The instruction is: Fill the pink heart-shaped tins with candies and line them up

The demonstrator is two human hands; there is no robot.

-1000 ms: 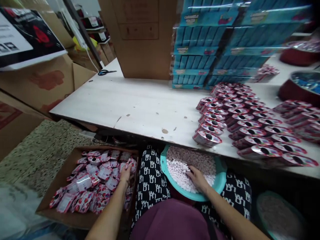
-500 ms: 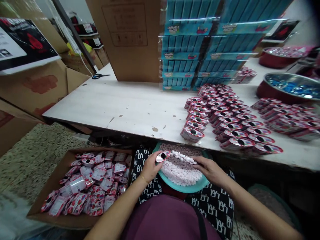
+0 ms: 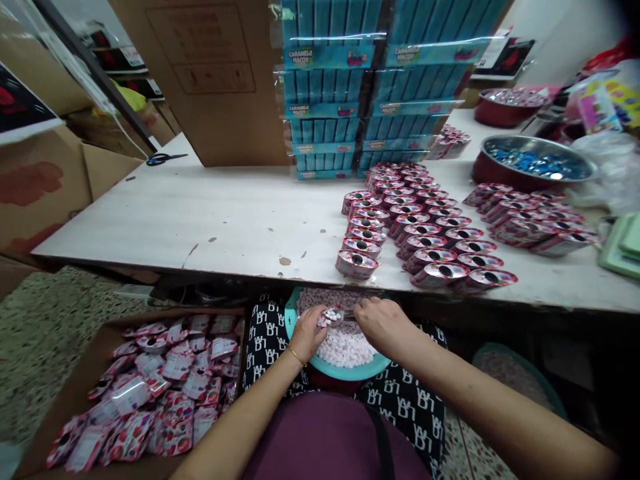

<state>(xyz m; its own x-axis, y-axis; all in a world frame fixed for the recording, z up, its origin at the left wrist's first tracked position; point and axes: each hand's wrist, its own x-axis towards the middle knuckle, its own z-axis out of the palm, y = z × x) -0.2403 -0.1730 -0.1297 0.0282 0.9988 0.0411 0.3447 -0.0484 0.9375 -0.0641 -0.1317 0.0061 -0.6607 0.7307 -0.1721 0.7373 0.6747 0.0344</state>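
Note:
My left hand (image 3: 307, 335) is closed around a small pink-and-white foil packet, held upright over the teal basin (image 3: 293, 320). White candies (image 3: 331, 315) are heaped at the packet's top. From the right, my right hand (image 3: 381, 325) grips what looks like a narrow clear scoop (image 3: 349, 315), its end at the packet's mouth. Most of the scoop is hidden by the fingers. Small pale-pink and white candies (image 3: 345, 346) fill the basin, which rests on my lap between my knees.
Rows of upright packets (image 3: 419, 233) with dark round openings stand on the white table (image 3: 240, 223). Behind them rise stacked blue candy boxes (image 3: 325, 87) and a brown carton (image 3: 205, 80). Scissors (image 3: 165, 159) lie at left. A carton of filled-looking packets (image 3: 165, 387) sits low left.
My right hand has turned over and moved left, bringing the scoop to the packet. Candies that lay along the scoop are now piled at the packet's top. The view has shifted right.

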